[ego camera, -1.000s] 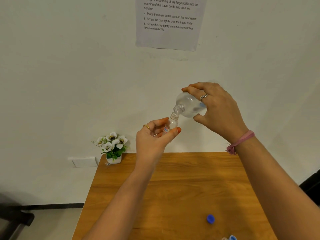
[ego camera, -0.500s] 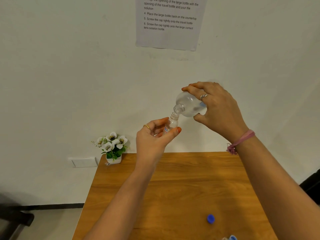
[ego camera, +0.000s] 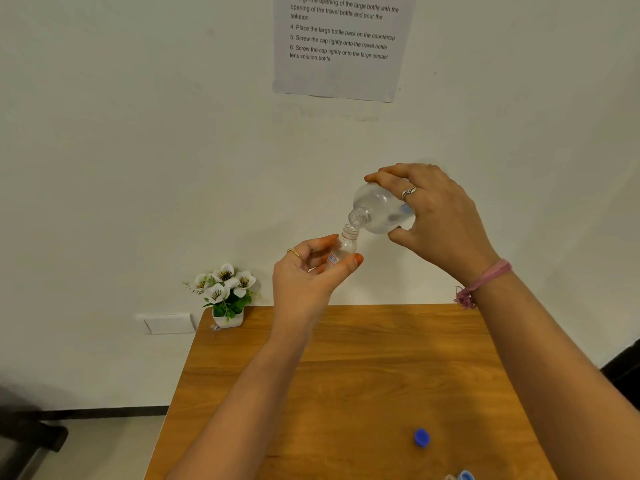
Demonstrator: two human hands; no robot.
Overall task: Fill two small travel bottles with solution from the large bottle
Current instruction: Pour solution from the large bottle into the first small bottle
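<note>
The small travel bottle (ego camera: 344, 249) stands upright above the far edge of the worktop (ego camera: 363, 375), pinched in the left hand (ego camera: 308, 271). The large bottle (ego camera: 379, 211), gripped by the right hand (ego camera: 440, 220), tilts down-left, its mouth just over the small neck.

Large bottle (ego camera: 379, 211): clear glossy plastic, threaded neck. Travel bottle (ego camera: 343, 249): same clear plastic, small printed label. Table (ego camera: 363, 382): wood-grain top, smooth satin finish. Blue cap (ego camera: 421, 437): glossy plastic. Wall sheet (ego camera: 341, 46): matt paper, slightly wrinkled. Wristband (ego camera: 485, 280): pink frayed cloth. Flower pot (ego camera: 228, 318): white, glossy.
</note>
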